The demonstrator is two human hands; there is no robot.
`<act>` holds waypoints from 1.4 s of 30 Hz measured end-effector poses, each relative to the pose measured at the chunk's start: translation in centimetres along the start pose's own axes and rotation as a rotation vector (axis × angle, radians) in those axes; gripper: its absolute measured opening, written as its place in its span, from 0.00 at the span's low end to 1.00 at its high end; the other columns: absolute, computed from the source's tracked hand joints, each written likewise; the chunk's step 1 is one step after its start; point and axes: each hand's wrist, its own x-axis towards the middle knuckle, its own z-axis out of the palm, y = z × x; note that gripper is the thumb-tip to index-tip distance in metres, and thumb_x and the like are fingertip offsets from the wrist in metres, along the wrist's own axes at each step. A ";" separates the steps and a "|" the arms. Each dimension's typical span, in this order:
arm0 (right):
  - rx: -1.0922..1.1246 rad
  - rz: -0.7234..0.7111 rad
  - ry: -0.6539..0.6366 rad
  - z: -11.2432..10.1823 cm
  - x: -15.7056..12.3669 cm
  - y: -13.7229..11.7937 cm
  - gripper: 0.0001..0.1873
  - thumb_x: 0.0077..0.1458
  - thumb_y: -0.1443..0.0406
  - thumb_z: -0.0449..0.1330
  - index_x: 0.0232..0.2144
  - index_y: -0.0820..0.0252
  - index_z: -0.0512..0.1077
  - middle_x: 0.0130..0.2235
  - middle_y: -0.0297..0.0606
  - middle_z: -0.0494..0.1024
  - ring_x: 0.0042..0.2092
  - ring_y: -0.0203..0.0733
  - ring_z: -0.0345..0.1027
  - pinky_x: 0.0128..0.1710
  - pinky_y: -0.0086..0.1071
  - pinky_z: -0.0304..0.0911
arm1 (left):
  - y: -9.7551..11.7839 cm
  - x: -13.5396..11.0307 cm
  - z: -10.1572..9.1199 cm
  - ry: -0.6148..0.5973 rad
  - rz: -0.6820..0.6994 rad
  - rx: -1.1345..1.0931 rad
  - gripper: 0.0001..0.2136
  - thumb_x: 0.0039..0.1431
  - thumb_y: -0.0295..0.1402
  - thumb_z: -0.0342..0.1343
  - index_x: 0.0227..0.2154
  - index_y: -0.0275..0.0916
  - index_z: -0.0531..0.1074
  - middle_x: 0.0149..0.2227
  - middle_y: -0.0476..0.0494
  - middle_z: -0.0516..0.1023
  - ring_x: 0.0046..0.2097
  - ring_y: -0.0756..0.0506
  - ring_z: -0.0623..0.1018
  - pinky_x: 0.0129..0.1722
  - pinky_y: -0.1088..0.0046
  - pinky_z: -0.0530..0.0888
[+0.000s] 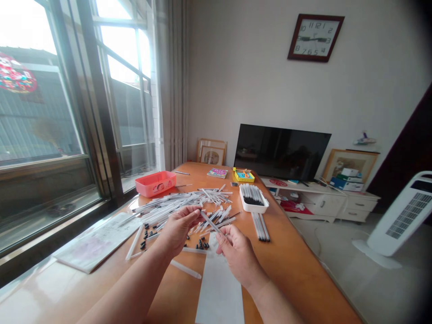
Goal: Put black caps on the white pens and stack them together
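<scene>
Both of my hands are raised over an orange wooden table (290, 261). My left hand (178, 229) pinches one end of a thin grey-white pen (209, 221), and my right hand (236, 252) is closed on its other end. Beyond my hands lies a large heap of white pen barrels (178, 203). Small black caps (148, 230) are scattered by my left hand, with more black caps (202, 244) under the pen. A white tray (254, 206) at the right holds several assembled pens, and a few finished pens (261, 226) lie beside it.
A pink plastic box (155, 183) stands at the far left of the table, with a yellow box (243, 175) and a booklet (217, 173) at the far end. White paper (219, 288) lies under my wrists. A black TV (280, 152) and a white fan heater (401, 216) stand to the right.
</scene>
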 end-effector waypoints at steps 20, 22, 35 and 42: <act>0.305 0.165 -0.072 0.1 -0.2 -0.7 0.26 0.62 0.44 0.53 0.34 0.62 0.72 0.20 0.31 0.66 0.23 0.33 0.52 0.25 0.29 0.49 | 1.1 -0.9 1.0 -0.086 0.061 -0.033 0.14 0.57 0.40 0.64 0.42 0.39 0.79 0.39 0.40 0.82 0.43 0.44 0.80 0.51 0.66 0.71; 0.304 0.146 -0.072 0.3 -0.2 -0.9 0.26 0.63 0.44 0.52 0.34 0.61 0.72 0.20 0.31 0.67 0.23 0.33 0.53 0.25 0.28 0.49 | 1.1 -0.9 1.0 -0.085 0.016 -0.106 0.14 0.58 0.41 0.63 0.43 0.38 0.78 0.39 0.40 0.83 0.43 0.44 0.80 0.51 0.66 0.72; 0.033 -0.091 0.071 1.1 -0.4 -0.6 0.19 0.61 0.49 0.57 0.33 0.59 0.70 0.28 0.34 0.71 0.29 0.37 0.60 0.29 0.30 0.54 | 0.5 -0.5 0.6 -0.004 0.040 -0.140 0.10 0.56 0.36 0.65 0.36 0.35 0.76 0.37 0.40 0.83 0.42 0.46 0.81 0.48 0.71 0.73; 0.528 0.226 -0.208 1.3 -0.7 -1.3 0.22 0.62 0.48 0.56 0.33 0.62 0.70 0.22 0.28 0.63 0.22 0.30 0.48 0.24 0.29 0.45 | 0.9 -0.6 0.6 -0.055 0.039 -0.215 0.09 0.58 0.34 0.64 0.38 0.35 0.75 0.38 0.39 0.83 0.45 0.44 0.81 0.53 0.68 0.72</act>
